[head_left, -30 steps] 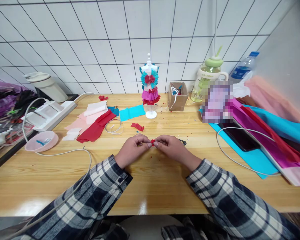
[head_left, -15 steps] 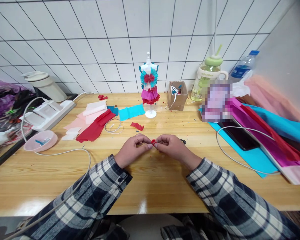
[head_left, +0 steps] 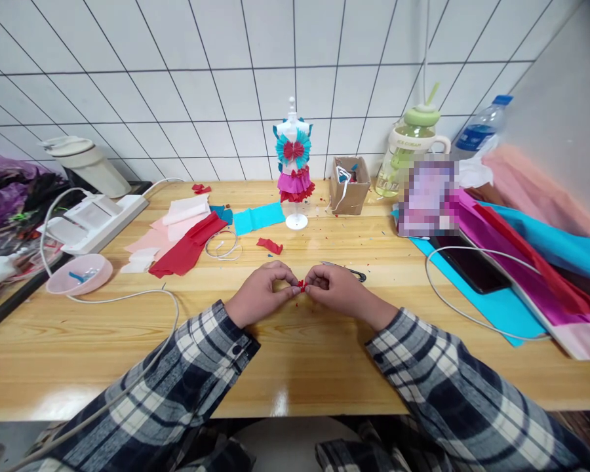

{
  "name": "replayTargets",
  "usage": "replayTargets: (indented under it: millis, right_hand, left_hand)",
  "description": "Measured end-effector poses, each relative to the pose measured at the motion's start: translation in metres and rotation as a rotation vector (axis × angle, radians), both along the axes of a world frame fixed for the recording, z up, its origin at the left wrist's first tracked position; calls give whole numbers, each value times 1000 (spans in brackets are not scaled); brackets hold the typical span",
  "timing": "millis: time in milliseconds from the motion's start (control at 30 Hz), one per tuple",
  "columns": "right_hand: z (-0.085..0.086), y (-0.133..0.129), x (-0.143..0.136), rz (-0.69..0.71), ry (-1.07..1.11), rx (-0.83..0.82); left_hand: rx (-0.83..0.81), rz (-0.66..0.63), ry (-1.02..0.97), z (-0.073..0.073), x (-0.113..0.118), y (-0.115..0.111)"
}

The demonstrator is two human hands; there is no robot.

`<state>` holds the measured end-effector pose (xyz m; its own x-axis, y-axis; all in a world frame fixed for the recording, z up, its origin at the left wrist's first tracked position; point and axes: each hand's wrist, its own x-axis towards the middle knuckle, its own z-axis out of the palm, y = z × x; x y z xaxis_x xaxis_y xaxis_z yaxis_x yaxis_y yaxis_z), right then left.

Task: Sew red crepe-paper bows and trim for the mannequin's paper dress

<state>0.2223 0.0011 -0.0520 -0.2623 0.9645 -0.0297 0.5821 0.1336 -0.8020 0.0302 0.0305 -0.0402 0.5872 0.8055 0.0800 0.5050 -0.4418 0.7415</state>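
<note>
A small piece of red crepe paper [head_left: 301, 286] is pinched between my two hands, low over the table. My left hand [head_left: 263, 295] grips its left side with thumb and fingertips. On the other side my right hand [head_left: 341, 295] does the same, fingers curled. Dark-handled scissors [head_left: 358, 275] lie just behind my right hand, partly covered by it. Beyond the hands stands a small white mannequin [head_left: 293, 167] wearing a blue and red paper bow and a pink and red ruffled skirt. A loose red paper strip [head_left: 269, 246] rests between them.
Sheets of red paper [head_left: 189, 246], pale pink and blue paper [head_left: 259, 218] lie left of the mannequin. A small cardboard box [head_left: 350, 187] stands to its right. Farther right are a green-lidded bottle [head_left: 413, 147] and a phone [head_left: 469, 262]. A pink bowl [head_left: 80, 283] and white cable sit left.
My fingers have shifted slightly around the red paper, and my right hand's curl has opened a little. More of the scissors shows behind it.
</note>
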Motion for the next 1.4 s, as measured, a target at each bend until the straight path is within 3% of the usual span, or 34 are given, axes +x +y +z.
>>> replayTargets:
  millis: [133, 233, 433, 600, 833, 1067, 1267, 1400]
  right_hand:
    - [-2, 2, 2, -54, 9, -11]
    - [-2, 1, 2, 10, -31, -1]
    - [2, -3, -2, 64, -100, 70]
    - [2, -3, -2, 36, -92, 69]
    - [3, -3, -2, 11, -99, 85]
    - [1, -3, -2, 28, -80, 95]
    - [4, -4, -6, -38, 32, 39]
    - [6, -6, -11, -113, 183, -50]
  left_hand:
    - [-30, 44, -8, 0, 0, -1]
    - [-65, 47, -43, 2, 0, -2]
    - [53, 59, -7, 5, 3, -7]
    - [-48, 82, -19, 0, 3, -6]
    - [-343, 106, -208, -3, 5, -4]
    - [-244, 106, -123, 0, 4, -4]
    - [-437, 153, -287, 0, 3, -5]
    - [-420, 210, -344, 0, 5, -6]
